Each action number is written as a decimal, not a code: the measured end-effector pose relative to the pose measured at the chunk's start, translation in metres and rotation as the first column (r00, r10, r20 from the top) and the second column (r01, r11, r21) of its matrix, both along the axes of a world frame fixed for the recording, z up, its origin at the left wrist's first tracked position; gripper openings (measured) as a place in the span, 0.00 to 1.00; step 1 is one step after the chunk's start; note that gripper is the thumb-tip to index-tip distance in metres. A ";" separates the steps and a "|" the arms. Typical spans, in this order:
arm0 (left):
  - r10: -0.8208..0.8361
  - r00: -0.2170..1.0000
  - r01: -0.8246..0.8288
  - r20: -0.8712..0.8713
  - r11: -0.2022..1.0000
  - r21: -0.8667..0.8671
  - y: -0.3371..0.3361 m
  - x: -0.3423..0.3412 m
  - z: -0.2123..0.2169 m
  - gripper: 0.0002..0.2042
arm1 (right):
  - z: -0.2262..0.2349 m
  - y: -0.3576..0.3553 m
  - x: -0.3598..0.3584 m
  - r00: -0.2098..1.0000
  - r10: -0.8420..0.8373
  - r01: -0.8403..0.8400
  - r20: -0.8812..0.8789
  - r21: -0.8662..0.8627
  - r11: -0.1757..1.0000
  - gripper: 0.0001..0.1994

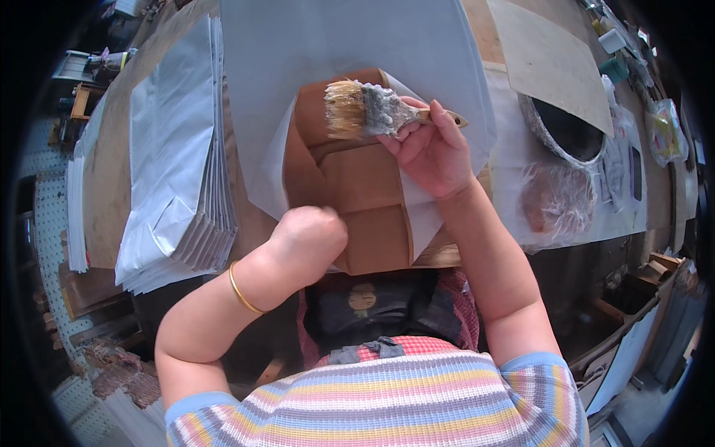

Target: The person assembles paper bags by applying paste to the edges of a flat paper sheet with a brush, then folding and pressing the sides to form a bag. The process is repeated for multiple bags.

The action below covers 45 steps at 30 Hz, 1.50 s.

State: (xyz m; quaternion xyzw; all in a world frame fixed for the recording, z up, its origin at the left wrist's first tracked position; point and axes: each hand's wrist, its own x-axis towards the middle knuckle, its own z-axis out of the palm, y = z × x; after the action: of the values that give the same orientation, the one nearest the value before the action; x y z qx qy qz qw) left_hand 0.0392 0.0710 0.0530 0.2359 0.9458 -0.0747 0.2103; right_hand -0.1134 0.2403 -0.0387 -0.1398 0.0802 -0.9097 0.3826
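My right hand (436,145) holds a flat paintbrush (380,110) by its wooden handle. The brush has pale bristles pointing left, and its metal band is caked with whitish-grey paste. Below it lies a large pale grey paper sack (335,37), its near end folded open to show the brown inner paper (365,179). My left hand (309,235) is closed like a fist at the left edge of that brown end, slightly blurred. Its fingertips are turned under, so I cannot see whether they pinch the paper.
A stack of folded pale paper sacks (175,156) lies on the left of the table. To the right, a round dark tub (562,134) with a crusted rim is partly covered by a board (551,63). Crumpled clear plastic (558,197) lies nearer, with a dark phone-like slab (636,173) beyond.
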 end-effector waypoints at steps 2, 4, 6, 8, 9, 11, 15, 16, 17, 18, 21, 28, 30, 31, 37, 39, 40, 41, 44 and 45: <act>0.230 0.971 -0.232 0.057 0.973 0.021 0.008 0.010 0.007 0.08 | 0.007 0.005 -0.001 0.997 0.009 -0.019 0.080 0.125 0.992 0.23; 0.212 0.977 -0.213 0.023 0.977 0.007 0.005 0.012 0.003 0.11 | 0.001 0.011 -0.008 0.996 0.085 -0.088 0.042 0.084 0.993 0.23; 0.160 0.987 -0.160 0.004 0.986 0.042 -0.010 0.013 -0.004 0.18 | -0.001 0.011 -0.012 0.991 0.135 -0.136 0.019 0.073 0.988 0.24; 0.110 0.992 -0.107 -0.060 0.993 0.050 -0.017 0.021 0.000 0.22 | -0.001 0.010 -0.012 0.987 0.158 -0.158 0.014 0.097 0.983 0.24; 0.086 0.992 -0.082 -0.091 0.995 0.053 -0.017 0.025 0.004 0.24 | 0.000 0.010 -0.011 0.990 0.139 -0.141 0.022 0.127 0.982 0.24; 0.156 0.987 -0.156 0.049 0.988 -0.003 -0.012 0.023 0.013 0.29 | 0.003 0.010 -0.009 0.995 0.096 -0.101 0.033 0.188 0.977 0.24; 0.263 0.954 -0.256 0.143 0.965 -0.062 0.002 0.018 0.016 0.28 | -0.008 0.011 -0.014 0.987 0.161 -0.162 0.014 0.065 0.985 0.24; 0.282 0.952 -0.272 0.123 0.958 -0.087 0.004 0.020 0.011 0.27 | -0.003 0.011 -0.011 0.991 0.130 -0.133 0.026 0.145 0.981 0.24; 0.279 0.954 -0.275 0.108 0.960 -0.050 0.002 0.021 0.006 0.25 | 0.004 0.010 -0.009 0.995 0.090 -0.094 0.032 0.225 0.970 0.24; 0.277 0.956 -0.277 0.093 0.961 -0.012 -0.003 0.023 0.002 0.23 | 0.003 0.011 -0.009 0.996 0.089 -0.093 0.028 0.225 0.970 0.24; 0.202 0.968 -0.182 -0.148 0.974 0.138 -0.021 0.024 -0.001 0.15 | 0.003 0.013 -0.009 0.996 0.090 -0.092 0.021 0.234 0.968 0.24; 0.334 0.941 -0.304 -0.055 0.905 0.296 -0.024 0.013 0.001 0.06 | 0.005 0.043 0.010 0.984 0.178 -0.166 -0.015 0.298 0.940 0.25; 0.342 0.937 -0.300 -0.069 0.891 0.342 -0.023 0.012 -0.002 0.07 | 0.009 0.078 0.022 0.978 0.207 -0.184 -0.026 0.360 0.915 0.26; 0.341 0.938 -0.298 -0.065 0.887 0.353 -0.025 0.012 0.000 0.07 | 0.010 0.095 0.026 0.976 0.215 -0.191 -0.020 0.388 0.902 0.27; 0.428 0.901 -0.402 0.067 0.767 0.501 -0.038 -0.009 0.000 0.04 | 0.042 0.094 0.034 0.828 0.058 0.255 -0.558 0.467 0.846 0.25; 0.474 0.875 -0.432 0.098 0.676 0.597 -0.042 -0.020 -0.002 0.04 | 0.074 0.078 0.052 0.472 0.049 0.667 -0.880 0.392 0.634 0.22; 0.504 0.857 -0.449 0.108 0.627 0.637 -0.043 -0.022 -0.006 0.04 | 0.082 0.063 0.069 0.376 0.048 0.724 -0.926 0.325 0.608 0.13; 0.536 0.836 -0.465 0.120 0.575 0.674 -0.044 -0.023 -0.010 0.04 | 0.082 0.050 0.073 0.185 0.136 0.744 -0.973 0.229 0.628 0.14; 0.525 0.845 -0.430 0.104 0.549 0.717 -0.045 -0.028 -0.019 0.04 | 0.073 0.032 0.082 -0.291 0.311 0.766 -0.905 -0.026 0.642 0.14; 0.515 0.849 -0.424 0.120 0.526 0.738 -0.046 -0.029 -0.021 0.04 | 0.062 0.033 0.082 -0.417 0.337 0.763 -0.844 -0.123 0.635 0.13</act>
State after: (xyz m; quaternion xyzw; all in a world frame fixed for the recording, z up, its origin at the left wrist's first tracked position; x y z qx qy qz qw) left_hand 0.0106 0.0246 0.0323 0.0322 0.9300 0.3620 0.0544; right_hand -0.0318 0.2734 0.0235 -0.6365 0.6879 -0.3372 -0.0889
